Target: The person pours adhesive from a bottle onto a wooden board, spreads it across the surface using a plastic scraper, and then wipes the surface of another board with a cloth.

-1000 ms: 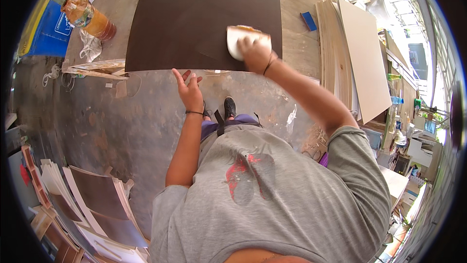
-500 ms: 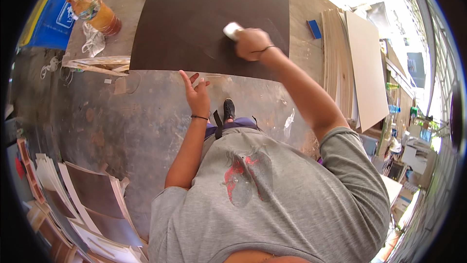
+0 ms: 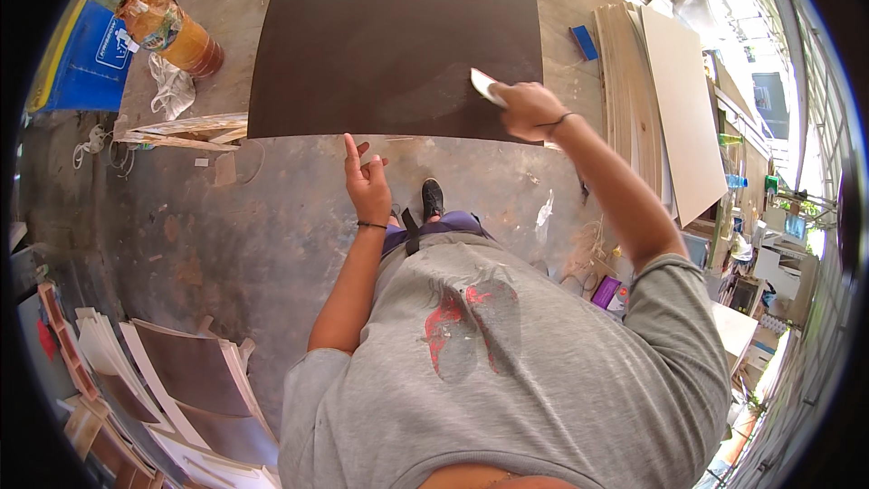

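Note:
A large dark brown board (image 3: 389, 37) lies flat ahead of me on a concrete floor. My right hand (image 3: 527, 109) is closed around a small white flat pad (image 3: 483, 86), pressed against the board near its lower right corner. My left hand (image 3: 364, 174) hovers empty just below the board's near edge, fingers spread and pointing up. My black shoe (image 3: 433, 198) shows beneath it.
An orange tin can (image 3: 181, 37) with a crumpled rag (image 3: 170, 91) stands at upper left beside a blue bin (image 3: 86, 59). Wood strips (image 3: 176, 130) lie left of the board. Pale panels (image 3: 674, 100) lean at right. Stacked boards (image 3: 181, 380) sit at lower left.
My right hand has slid the white pad across the board, from its middle right down toward the lower right corner. The left hand stayed near the board's near edge.

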{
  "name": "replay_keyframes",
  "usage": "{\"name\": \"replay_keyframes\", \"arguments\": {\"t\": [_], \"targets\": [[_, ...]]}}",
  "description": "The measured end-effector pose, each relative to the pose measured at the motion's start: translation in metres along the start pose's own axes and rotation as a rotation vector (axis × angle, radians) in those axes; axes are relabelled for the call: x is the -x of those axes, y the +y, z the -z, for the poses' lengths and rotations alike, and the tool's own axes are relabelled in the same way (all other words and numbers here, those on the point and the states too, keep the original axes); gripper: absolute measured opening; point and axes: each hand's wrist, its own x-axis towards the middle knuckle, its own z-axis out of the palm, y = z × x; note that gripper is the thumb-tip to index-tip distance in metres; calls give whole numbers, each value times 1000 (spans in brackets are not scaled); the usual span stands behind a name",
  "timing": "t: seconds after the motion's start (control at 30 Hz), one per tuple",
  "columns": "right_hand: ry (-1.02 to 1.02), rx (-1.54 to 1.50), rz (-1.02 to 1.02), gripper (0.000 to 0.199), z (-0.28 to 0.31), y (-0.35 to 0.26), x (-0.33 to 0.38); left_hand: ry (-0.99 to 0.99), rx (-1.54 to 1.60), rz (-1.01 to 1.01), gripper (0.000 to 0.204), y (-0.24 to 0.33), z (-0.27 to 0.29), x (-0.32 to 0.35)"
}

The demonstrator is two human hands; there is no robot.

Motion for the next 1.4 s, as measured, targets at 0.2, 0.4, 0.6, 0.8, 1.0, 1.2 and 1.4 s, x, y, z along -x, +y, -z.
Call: {"name": "replay_keyframes", "arguments": {"t": [0.2, 0.4, 0.6, 0.8, 1.0, 1.2, 1.4], "targets": [[60, 3, 250, 25, -30, -81, 7, -44, -16, -26, 59, 1, 9, -2], [-81, -147, 222, 43, -1, -98, 42, -117, -42, -81, 58, 3, 20, -7], [432, -633, 535, 47, 101, -126, 6, -130, -103, -189, 51, 0, 34, -13], [629, -602, 650, 41, 182, -176, -71, -137, 97, 6, 44, 39, 60, -20], [700, -641, 848, 45, 241, -239, -164, 168, 181, -96, 47, 69, 107, -55], [698, -529, 1139, 38, 247, -291, -222, 427, 54, -227, 52, 115, 150, -97], [590, -471, 1148, 37, 244, -293, -254, 442, -344, -263, 68, 159, 162, -184]]}}
